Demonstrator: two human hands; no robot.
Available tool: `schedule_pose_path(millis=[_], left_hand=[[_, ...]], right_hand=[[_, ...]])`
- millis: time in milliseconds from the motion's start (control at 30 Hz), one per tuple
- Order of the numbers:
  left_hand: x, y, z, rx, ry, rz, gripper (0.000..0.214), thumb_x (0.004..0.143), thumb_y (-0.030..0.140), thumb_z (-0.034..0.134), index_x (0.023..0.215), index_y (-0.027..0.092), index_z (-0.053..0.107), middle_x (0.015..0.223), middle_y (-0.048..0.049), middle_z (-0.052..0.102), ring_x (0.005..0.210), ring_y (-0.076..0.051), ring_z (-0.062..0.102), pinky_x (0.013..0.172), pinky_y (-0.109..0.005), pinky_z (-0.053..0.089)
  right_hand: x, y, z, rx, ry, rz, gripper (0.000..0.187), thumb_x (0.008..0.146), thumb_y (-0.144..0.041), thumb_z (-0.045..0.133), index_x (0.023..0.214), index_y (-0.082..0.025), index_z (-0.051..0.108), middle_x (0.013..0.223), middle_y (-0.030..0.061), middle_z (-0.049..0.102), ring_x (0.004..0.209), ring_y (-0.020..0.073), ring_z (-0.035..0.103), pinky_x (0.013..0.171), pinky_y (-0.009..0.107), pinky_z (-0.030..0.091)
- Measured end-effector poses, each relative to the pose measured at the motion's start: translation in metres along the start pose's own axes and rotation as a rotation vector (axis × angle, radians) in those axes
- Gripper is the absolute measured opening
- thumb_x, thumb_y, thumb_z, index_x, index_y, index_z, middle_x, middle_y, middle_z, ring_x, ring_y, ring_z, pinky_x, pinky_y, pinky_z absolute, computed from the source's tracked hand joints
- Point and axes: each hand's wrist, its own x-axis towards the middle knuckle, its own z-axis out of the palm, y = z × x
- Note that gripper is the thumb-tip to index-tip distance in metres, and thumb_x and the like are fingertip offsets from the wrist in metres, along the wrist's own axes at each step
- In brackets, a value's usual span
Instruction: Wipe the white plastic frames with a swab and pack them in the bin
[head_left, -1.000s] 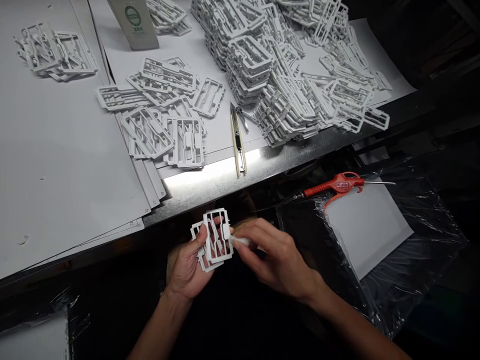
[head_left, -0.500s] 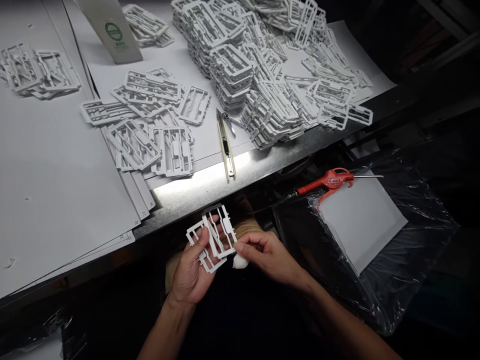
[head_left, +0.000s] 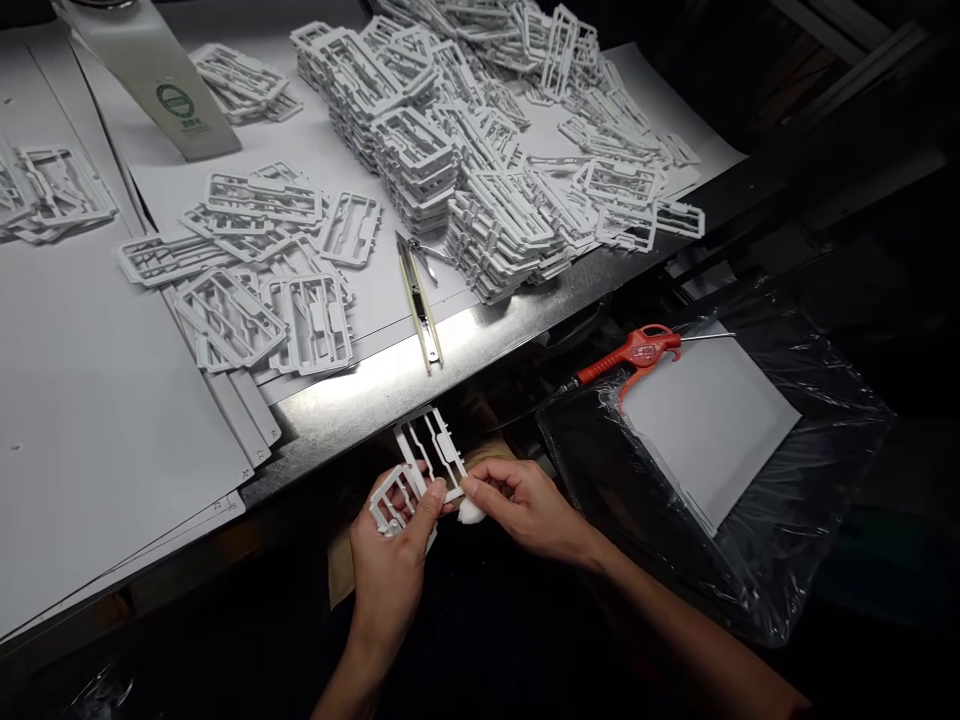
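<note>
Below the table's front edge, my left hand [head_left: 391,560] grips a small white plastic frame [head_left: 420,468], its back turned toward me. My right hand [head_left: 519,505] pinches the frame's right edge and also keeps a small white wad [head_left: 471,512] tucked under its fingers. The frame is tilted, with its upper end near the metal table edge [head_left: 390,385].
Tall stacks of white frames [head_left: 480,170] fill the table's middle and right. Loose frames [head_left: 262,290] lie on white sheets [head_left: 82,420] at left. A cutter and tweezers [head_left: 421,300] rest near the edge. A red air gun [head_left: 637,350] hangs above a plastic-lined box [head_left: 750,470].
My left hand has turned over so its back faces me, rotating the frame. My right hand shifted from wiping with the wad to pinching the frame's edge. The view moved right.
</note>
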Motion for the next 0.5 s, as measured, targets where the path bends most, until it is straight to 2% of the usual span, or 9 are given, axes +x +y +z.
schedule_pose_path(millis=[267,400,500], left_hand=[[0.013,-0.015,-0.002,-0.025,-0.135,-0.014,0.039,0.073,0.028,0.071,0.108,0.018,0.057,0.087,-0.0035,0.067,0.082,-0.019,0.063,0.081,-0.031,0.047],[0.019,-0.020,0.000,0.042,-0.070,-0.019,0.038,0.072,0.033,0.072,0.103,0.016,0.059,0.082,-0.0043,0.066,0.076,-0.019,0.063,0.075,-0.030,0.048],[0.018,-0.011,-0.006,0.045,-0.043,0.041,0.031,0.070,0.033,0.073,0.095,0.017,0.062,0.067,-0.0002,0.062,0.064,-0.014,0.058,0.064,-0.023,0.047]], right_hand=[[0.014,0.013,-0.012,-0.080,0.062,-0.089,0.027,0.091,-0.034,0.043,0.083,-0.016,0.061,0.065,-0.0035,0.051,0.058,0.0081,0.042,0.054,0.019,0.032],[0.019,0.021,-0.026,-0.052,0.074,-0.114,0.028,0.091,-0.036,0.044,0.085,-0.015,0.061,0.064,-0.0037,0.051,0.056,0.0075,0.040,0.052,0.019,0.031],[0.020,0.026,-0.039,-0.019,0.093,-0.122,0.029,0.091,-0.038,0.044,0.085,-0.015,0.061,0.066,-0.0034,0.050,0.056,0.0074,0.039,0.053,0.019,0.031]])
